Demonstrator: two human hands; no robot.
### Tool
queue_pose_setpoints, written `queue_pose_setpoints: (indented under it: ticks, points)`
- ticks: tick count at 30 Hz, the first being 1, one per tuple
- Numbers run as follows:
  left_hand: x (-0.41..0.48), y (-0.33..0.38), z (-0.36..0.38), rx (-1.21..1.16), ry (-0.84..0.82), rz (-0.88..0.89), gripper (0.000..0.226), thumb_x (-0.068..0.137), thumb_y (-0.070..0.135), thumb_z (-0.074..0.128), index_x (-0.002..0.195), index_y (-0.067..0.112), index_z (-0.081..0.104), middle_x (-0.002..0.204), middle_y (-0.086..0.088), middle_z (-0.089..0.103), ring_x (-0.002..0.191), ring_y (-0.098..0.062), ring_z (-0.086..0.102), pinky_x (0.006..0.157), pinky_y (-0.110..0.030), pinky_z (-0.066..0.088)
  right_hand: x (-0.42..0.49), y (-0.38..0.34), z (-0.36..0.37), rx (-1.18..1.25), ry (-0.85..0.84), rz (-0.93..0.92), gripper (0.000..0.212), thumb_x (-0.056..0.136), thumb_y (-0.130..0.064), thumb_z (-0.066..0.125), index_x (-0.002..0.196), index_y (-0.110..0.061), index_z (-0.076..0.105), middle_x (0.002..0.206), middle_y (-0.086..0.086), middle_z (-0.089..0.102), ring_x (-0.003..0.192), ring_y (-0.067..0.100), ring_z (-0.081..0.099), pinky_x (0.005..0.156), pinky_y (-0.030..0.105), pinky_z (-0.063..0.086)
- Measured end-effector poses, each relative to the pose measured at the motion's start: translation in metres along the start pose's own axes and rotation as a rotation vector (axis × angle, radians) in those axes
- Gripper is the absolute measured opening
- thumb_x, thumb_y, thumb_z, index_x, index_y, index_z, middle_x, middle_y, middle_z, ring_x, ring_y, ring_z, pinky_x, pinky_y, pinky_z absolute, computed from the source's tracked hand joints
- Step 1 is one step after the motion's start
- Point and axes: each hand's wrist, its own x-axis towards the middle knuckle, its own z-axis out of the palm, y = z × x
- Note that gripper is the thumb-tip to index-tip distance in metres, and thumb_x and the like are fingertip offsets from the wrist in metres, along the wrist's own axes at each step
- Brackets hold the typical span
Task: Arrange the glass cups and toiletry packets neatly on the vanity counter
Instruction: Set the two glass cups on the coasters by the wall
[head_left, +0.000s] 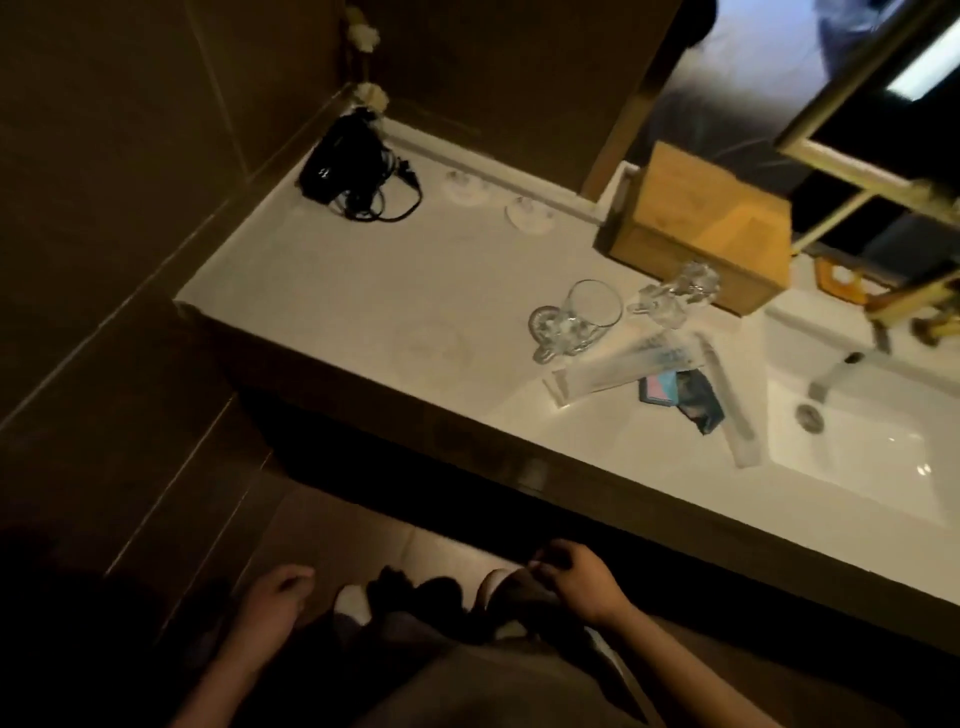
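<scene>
Both hands hang low in front of the vanity, below its front edge and well apart from everything on it. The left hand (278, 597) is loosely curled and holds nothing. The right hand (574, 574) is also half-closed with fingers bent inward; whether it pinches anything is too dim to tell.

On the white surface (363, 291), a glass cup (589, 312) lies tipped on its side, its mouth facing the wall, and a second glass cup (675, 296) lies just beside it, touching or nearly touching the wooden box (701, 228). Long clear toiletry packets (628, 364) lie crossed in a loose pile between the cups and the sink basin (857, 457), with small dark packets (685, 400) among them. A black hair dryer (343, 161) with its cord sits in the far corner.
</scene>
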Motion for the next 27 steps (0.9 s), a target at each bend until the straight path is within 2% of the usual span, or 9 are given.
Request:
queue_pose_setpoints:
  ticks: [4, 8, 12, 14, 17, 19, 22, 25, 27]
  points:
    - [-0.004, 0.103, 0.022, 0.093, -0.117, 0.281, 0.022, 0.093, -0.001, 0.059, 0.095, 0.019, 0.068, 0.093, -0.013, 0.067, 0.089, -0.027, 0.063, 0.077, -0.034, 0.045, -0.036, -0.021, -0.023, 0.259, 0.262, -0.05, 0.006, 0.09, -0.028, 0.066, 0.094, -0.028, 0.072, 0.093, -0.008, 0.073, 0.089, 0.004, 0.067, 0.088, 0.033, 0.055]
    - [-0.017, 0.181, 0.069, 0.181, -0.235, 0.506, 0.026, 0.091, 0.005, 0.064, 0.093, 0.031, 0.069, 0.092, -0.011, 0.069, 0.087, -0.024, 0.069, 0.078, -0.037, 0.052, -0.042, -0.037, -0.068, 0.464, 0.457, -0.149, 0.009, 0.089, -0.029, 0.067, 0.097, -0.032, 0.073, 0.095, -0.008, 0.075, 0.09, 0.005, 0.069, 0.087, 0.035, 0.057]
    - [-0.019, 0.244, 0.127, 0.183, -0.237, 0.614, 0.014, 0.086, 0.026, 0.068, 0.094, 0.038, 0.071, 0.087, -0.006, 0.072, 0.083, -0.024, 0.069, 0.082, -0.04, 0.054, -0.02, -0.039, -0.132, 0.563, 0.599, -0.224, 0.009, 0.09, -0.026, 0.067, 0.097, -0.026, 0.073, 0.09, -0.003, 0.076, 0.082, 0.013, 0.072, 0.084, 0.046, 0.059]
    - [-0.012, 0.263, 0.145, 0.196, -0.219, 0.616, 0.018, 0.077, 0.045, 0.066, 0.095, 0.045, 0.068, 0.085, 0.003, 0.071, 0.08, -0.021, 0.067, 0.085, -0.048, 0.056, -0.004, -0.041, -0.158, 0.576, 0.642, -0.236, 0.008, 0.09, -0.026, 0.066, 0.094, -0.026, 0.073, 0.087, -0.003, 0.076, 0.079, 0.014, 0.072, 0.083, 0.049, 0.059]
    - [-0.001, 0.287, 0.178, 0.213, -0.179, 0.606, 0.023, 0.077, 0.052, 0.064, 0.1, 0.047, 0.063, 0.089, 0.004, 0.07, 0.079, -0.02, 0.067, 0.086, -0.054, 0.058, 0.025, -0.036, -0.201, 0.568, 0.673, -0.26, 0.011, 0.089, -0.028, 0.065, 0.096, -0.027, 0.072, 0.089, -0.006, 0.075, 0.083, 0.011, 0.071, 0.084, 0.048, 0.058]
    - [0.004, 0.298, 0.192, 0.246, -0.157, 0.613, 0.029, 0.074, 0.06, 0.062, 0.101, 0.051, 0.06, 0.091, 0.004, 0.07, 0.077, -0.018, 0.065, 0.084, -0.05, 0.058, 0.044, -0.037, -0.229, 0.498, 0.707, -0.276, 0.014, 0.09, -0.027, 0.064, 0.102, -0.025, 0.072, 0.095, -0.008, 0.074, 0.087, 0.008, 0.069, 0.086, 0.044, 0.059]
    - [0.01, 0.307, 0.21, 0.224, -0.163, 0.594, 0.026, 0.073, 0.06, 0.065, 0.097, 0.048, 0.062, 0.09, 0.003, 0.069, 0.076, -0.014, 0.064, 0.075, -0.042, 0.059, 0.066, -0.042, -0.263, 0.267, 0.794, -0.302, 0.02, 0.092, -0.029, 0.062, 0.11, -0.025, 0.069, 0.105, -0.006, 0.071, 0.089, 0.009, 0.065, 0.083, 0.039, 0.059]
    - [0.008, 0.314, 0.223, 0.239, -0.154, 0.579, 0.011, 0.082, 0.049, 0.068, 0.087, 0.04, 0.068, 0.081, 0.004, 0.069, 0.074, -0.013, 0.065, 0.065, -0.035, 0.056, 0.088, -0.052, -0.286, -0.145, 0.882, -0.449, 0.027, 0.089, -0.027, 0.065, 0.116, -0.024, 0.067, 0.115, -0.001, 0.065, 0.1, 0.019, 0.06, 0.078, 0.04, 0.057]
    - [0.01, 0.318, 0.228, 0.252, -0.127, 0.58, 0.011, 0.083, 0.043, 0.068, 0.078, 0.034, 0.07, 0.075, 0.002, 0.07, 0.071, -0.016, 0.067, 0.063, -0.042, 0.056, 0.104, -0.063, -0.301, -0.483, 0.901, -0.519, 0.034, 0.084, -0.026, 0.07, 0.118, -0.023, 0.067, 0.12, 0.001, 0.062, 0.107, 0.024, 0.053, 0.078, 0.039, 0.054]
